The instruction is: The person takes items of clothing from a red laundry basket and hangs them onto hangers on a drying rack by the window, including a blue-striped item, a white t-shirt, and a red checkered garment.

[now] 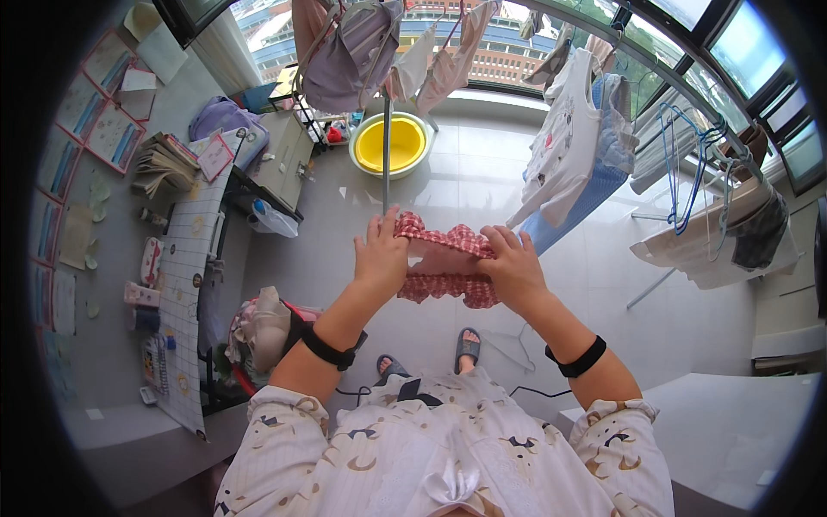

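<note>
Both hands hold a red-and-white checked garment (450, 240) with ruffled, gathered edges, stretched sideways in front of me. My left hand (382, 258) grips its left end and my right hand (513, 265) its right end. Between the two ruffled bands the paler inside of the cloth shows. Which kind of garment it is, I cannot tell. A white plastic hanger (510, 349) lies on the floor just beyond my right foot. Ahead of my right hand, a white printed sleeveless top (561, 139) hangs from the drying rack (646, 48).
A yellow basin (391, 143) stands on the floor ahead, behind a metal pole (387, 155). Blue hangers (688, 168) hang at the right. To the left are a desk (187, 284) with books and a basket of clothes (265, 329). A purple-grey backpack (352, 55) hangs by the window.
</note>
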Demonstrator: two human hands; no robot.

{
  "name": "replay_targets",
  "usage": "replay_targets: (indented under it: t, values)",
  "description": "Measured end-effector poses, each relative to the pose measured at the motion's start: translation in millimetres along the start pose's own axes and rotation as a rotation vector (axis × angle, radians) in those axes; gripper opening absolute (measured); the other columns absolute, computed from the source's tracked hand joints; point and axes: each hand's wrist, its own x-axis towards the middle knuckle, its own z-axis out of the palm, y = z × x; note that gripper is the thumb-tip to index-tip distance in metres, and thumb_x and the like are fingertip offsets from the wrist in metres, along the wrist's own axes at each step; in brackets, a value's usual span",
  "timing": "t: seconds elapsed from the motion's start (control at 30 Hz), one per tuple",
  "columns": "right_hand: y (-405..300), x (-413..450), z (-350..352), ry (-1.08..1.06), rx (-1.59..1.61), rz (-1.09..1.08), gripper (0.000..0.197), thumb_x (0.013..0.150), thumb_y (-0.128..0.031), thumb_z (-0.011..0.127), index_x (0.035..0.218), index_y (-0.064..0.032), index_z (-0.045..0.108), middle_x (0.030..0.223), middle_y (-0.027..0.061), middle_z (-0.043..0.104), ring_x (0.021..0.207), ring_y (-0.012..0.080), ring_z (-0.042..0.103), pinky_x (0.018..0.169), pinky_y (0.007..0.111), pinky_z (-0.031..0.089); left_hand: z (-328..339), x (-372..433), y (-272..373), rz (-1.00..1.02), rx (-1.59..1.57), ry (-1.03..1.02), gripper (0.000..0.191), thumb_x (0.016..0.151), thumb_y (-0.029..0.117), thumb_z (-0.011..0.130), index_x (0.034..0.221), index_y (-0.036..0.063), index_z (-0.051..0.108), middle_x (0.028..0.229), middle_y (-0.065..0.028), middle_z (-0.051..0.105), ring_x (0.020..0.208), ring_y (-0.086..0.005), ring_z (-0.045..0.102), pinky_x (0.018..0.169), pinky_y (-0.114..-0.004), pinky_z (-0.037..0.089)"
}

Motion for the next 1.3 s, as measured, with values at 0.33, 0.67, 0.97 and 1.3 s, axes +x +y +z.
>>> replay_targets:
  t: [0.33, 0.67, 0.97, 1.3]
  values:
    - [51.0, -23.9, -44.1, -0.132, 0.257, 0.435, 0.023, 0.076, -0.005, 0.058, 0.096, -0.0127, 0.068, 0.105, 0.0066, 0.061, 0.095, 0.0259, 0.061, 0.078, 0.037, 0.050, -21.9, 34.3, 47.0, 0.338, -0.403, 0.098, 0.024, 0.076, -0.001, 0.054, 0.095, 0.0081, 0.066, 0.116, -0.0064, 0.060, 0.092, -0.0305, 0.061, 0.077, -0.037, 0.050]
    - [191.5, -113.7, -121.2, 0.659, 0.360, 0.613, 0.019, 0.084, -0.011, 0.061, 0.100, -0.0020, 0.064, 0.103, 0.0134, 0.062, 0.092, 0.0273, 0.059, 0.082, 0.035, 0.047, -51.6, 89.2, 183.2, 0.524, -0.615, 0.154, 0.019, 0.080, 0.001, 0.055, 0.099, -0.0016, 0.057, 0.123, -0.0220, 0.049, 0.103, -0.0398, 0.055, 0.087, -0.039, 0.047]
    - [324.9, -183.7, -135.5, 0.798, -0.178, 0.979, 0.029, 0.080, -0.009, 0.063, 0.108, -0.0039, 0.061, 0.123, 0.0148, 0.050, 0.114, 0.0325, 0.046, 0.097, 0.041, 0.038, -55.8, 122.1, 256.9, 0.574, -0.583, 0.223, 0.017, 0.081, 0.004, 0.053, 0.097, 0.0021, 0.059, 0.119, -0.0180, 0.053, 0.096, -0.0370, 0.059, 0.080, -0.038, 0.050]
    - [410.6, -202.1, -138.5, 0.914, -0.009, 1.055, 0.028, 0.086, -0.014, 0.060, 0.111, -0.0034, 0.052, 0.115, 0.0194, 0.055, 0.106, 0.0350, 0.054, 0.089, 0.041, 0.043, -43.6, 139.6, 300.7, 0.565, -0.633, 0.156, 0.012, 0.086, 0.010, 0.050, 0.093, 0.0035, 0.057, 0.115, -0.0173, 0.054, 0.097, -0.0387, 0.056, 0.082, -0.040, 0.048]
